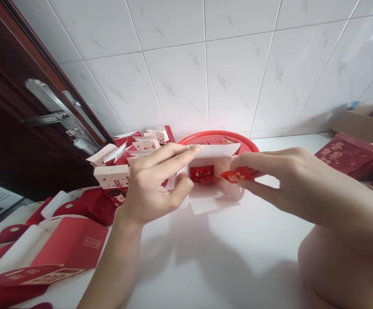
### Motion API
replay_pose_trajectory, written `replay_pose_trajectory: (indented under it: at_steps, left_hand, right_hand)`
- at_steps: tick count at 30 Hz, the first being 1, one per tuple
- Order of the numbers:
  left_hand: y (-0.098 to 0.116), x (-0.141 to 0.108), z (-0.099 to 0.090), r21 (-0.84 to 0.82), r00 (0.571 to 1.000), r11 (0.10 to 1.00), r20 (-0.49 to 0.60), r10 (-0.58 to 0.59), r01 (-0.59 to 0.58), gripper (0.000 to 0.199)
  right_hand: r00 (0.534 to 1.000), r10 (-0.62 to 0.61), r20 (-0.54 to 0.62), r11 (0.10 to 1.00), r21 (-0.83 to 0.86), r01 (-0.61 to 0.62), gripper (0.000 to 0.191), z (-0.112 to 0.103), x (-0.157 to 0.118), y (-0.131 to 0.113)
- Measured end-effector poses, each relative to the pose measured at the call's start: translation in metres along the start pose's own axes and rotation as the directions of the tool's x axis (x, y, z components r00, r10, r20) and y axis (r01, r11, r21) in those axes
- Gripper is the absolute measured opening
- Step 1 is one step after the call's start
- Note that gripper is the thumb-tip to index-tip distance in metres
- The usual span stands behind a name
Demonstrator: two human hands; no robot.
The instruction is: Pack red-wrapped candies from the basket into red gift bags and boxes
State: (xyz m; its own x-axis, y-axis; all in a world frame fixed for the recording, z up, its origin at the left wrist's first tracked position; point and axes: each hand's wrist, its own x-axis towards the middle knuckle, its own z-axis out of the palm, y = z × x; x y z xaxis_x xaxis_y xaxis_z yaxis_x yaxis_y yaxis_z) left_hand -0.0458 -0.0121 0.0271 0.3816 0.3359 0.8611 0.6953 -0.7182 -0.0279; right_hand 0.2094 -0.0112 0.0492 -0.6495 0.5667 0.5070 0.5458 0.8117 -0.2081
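Observation:
A small paper gift box [216,204], white inside, stands with its flaps spread at the middle of the white tabletop. Its left side is gripped by my left hand [159,180], fingers along the back flap and thumb in front. Red wrapped sweets [202,172] lie inside the box. Between the thumb and fingers of my right hand [276,174] is a red sweet packet [237,175] with gold lettering, held at the box's right edge by the opening. The far part of the packet is covered by my fingers.
Behind the box sits a red plastic basket [218,136]. Several red and white gift boxes [73,240] crowd the left side. At the right are a dark red box [347,154] and a cardboard carton [350,122]. A tiled wall [173,77] rises behind; a dark door [9,107] stands left.

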Motion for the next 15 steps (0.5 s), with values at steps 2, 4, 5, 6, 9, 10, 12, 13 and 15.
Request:
replay_pose_trajectory:
  at_steps: [2, 4, 5, 6, 9, 10, 12, 13, 15]
  left_hand:
    - [-0.0001, 0.0009, -0.0015, -0.005, 0.999, 1.000, -0.031, 0.009, -0.009, 0.050]
    - [-0.0002, 0.0017, -0.0022, -0.009, 1.000, 1.000, -0.023, -0.004, 0.004, 0.051]
    - [-0.0002, 0.0020, -0.0021, -0.009, 1.000, 1.000, -0.017, -0.018, 0.018, 0.051]
    - [-0.0002, 0.0021, -0.0017, -0.011, 1.000, 1.000, -0.022, -0.023, 0.022, 0.051]
    - [0.0000, 0.0014, 0.0000, -0.029, 0.998, 0.999, -0.046, -0.032, 0.031, 0.052]
    - [0.0000, 0.0009, 0.0004, -0.037, 0.998, 0.998, -0.046, -0.048, 0.046, 0.053]
    - [-0.0002, -0.0005, 0.0009, -0.055, 0.994, 0.993, -0.036, -0.107, 0.105, 0.054]
    - [-0.0003, -0.0013, 0.0008, -0.066, 0.989, 0.987, -0.035, -0.147, 0.144, 0.055]
    - [-0.0002, -0.0027, -0.0001, -0.096, 0.977, 0.975, -0.058, -0.205, 0.199, 0.054]
  right_hand:
    - [1.000, 0.005, -0.006, 1.000, -0.002, -0.005, 0.025, -0.0012, 0.0007, 0.0003]
    - [1.000, -0.001, -0.018, 1.000, -0.009, 0.001, 0.024, -0.0018, 0.0007, 0.0000]
    - [1.000, -0.003, -0.021, 1.000, -0.012, 0.003, 0.023, -0.0017, 0.0006, 0.0000]
    - [1.000, -0.003, -0.022, 1.000, -0.014, 0.003, 0.023, -0.0014, 0.0006, 0.0001]
    - [1.000, 0.016, -0.017, 1.000, -0.021, -0.016, 0.022, 0.0002, 0.0006, 0.0008]
    - [1.000, 0.019, -0.016, 1.000, -0.025, -0.019, 0.022, 0.0005, 0.0006, 0.0010]
    - [1.000, 0.019, -0.019, 0.999, -0.035, -0.019, 0.022, 0.0002, 0.0008, 0.0010]
    - [1.000, 0.017, -0.026, 0.999, -0.039, -0.018, 0.022, -0.0005, 0.0008, 0.0005]
    - [0.999, 0.014, -0.051, 0.999, -0.043, -0.016, 0.021, -0.0033, 0.0007, -0.0013]
